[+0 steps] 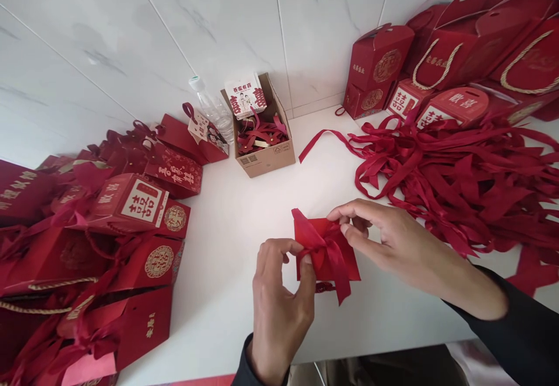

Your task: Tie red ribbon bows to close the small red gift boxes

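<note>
A small red gift box (pixel 350 265) sits on the white table in front of me, with a dark red satin ribbon (pixel 339 261) knotted in a bow over its top. One ribbon tail hangs toward the table's front edge; another points up and left. My left hand (pixel 283 298) pinches the bow's left side between thumb and fingers. At the upper right of the box, the thumb and fingertips of my right hand (pixel 384 232) are closed on the bow's other side. A dark red piece, too small to make out, shows under the box's front edge.
Loose red ribbons (pixel 471 182) lie heaped at the right. Finished red boxes (pixel 144 269) crowd the left side. More red boxes (pixel 463 54) stand at the back right. A cardboard box (pixel 271 162) with cards and tags stands by the tiled wall, beside a clear plastic bottle (pixel 212 106).
</note>
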Available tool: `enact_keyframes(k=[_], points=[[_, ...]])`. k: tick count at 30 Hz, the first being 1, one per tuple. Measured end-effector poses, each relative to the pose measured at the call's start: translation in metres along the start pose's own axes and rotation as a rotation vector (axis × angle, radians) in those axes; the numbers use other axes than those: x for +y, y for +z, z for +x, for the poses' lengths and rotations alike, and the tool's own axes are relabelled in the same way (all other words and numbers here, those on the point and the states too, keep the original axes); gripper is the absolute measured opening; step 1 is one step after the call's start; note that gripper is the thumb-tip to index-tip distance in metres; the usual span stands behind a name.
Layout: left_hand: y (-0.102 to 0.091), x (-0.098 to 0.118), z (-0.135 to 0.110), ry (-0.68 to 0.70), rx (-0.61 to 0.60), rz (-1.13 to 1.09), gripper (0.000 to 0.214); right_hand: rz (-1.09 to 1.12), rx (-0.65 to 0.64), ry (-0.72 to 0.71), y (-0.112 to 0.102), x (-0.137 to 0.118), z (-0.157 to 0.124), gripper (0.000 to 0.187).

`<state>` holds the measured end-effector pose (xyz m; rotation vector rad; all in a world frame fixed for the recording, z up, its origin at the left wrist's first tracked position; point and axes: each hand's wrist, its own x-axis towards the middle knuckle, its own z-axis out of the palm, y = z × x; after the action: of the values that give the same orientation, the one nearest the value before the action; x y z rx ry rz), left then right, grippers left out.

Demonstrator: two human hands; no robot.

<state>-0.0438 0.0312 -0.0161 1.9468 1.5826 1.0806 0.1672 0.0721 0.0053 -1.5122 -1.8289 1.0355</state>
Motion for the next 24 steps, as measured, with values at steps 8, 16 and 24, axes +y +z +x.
enact_keyframes(k=[8,16,24], points=[[0.0048,0.0016,0.0034,0.012,-0.042,-0.043,0.017,-0.025,-0.044,-0.016,0.0001,-0.0016,0.0001,0.017],[0.0061,0.0038,0.0021,-0.026,-0.049,-0.122,0.022,0.004,-0.050,0.031,0.0035,0.0019,0.0007,0.028],[0.0041,0.0059,0.0032,-0.062,-0.130,-0.098,0.016,-0.045,-0.027,-0.004,0.0033,-0.0042,-0.0001,0.034]])
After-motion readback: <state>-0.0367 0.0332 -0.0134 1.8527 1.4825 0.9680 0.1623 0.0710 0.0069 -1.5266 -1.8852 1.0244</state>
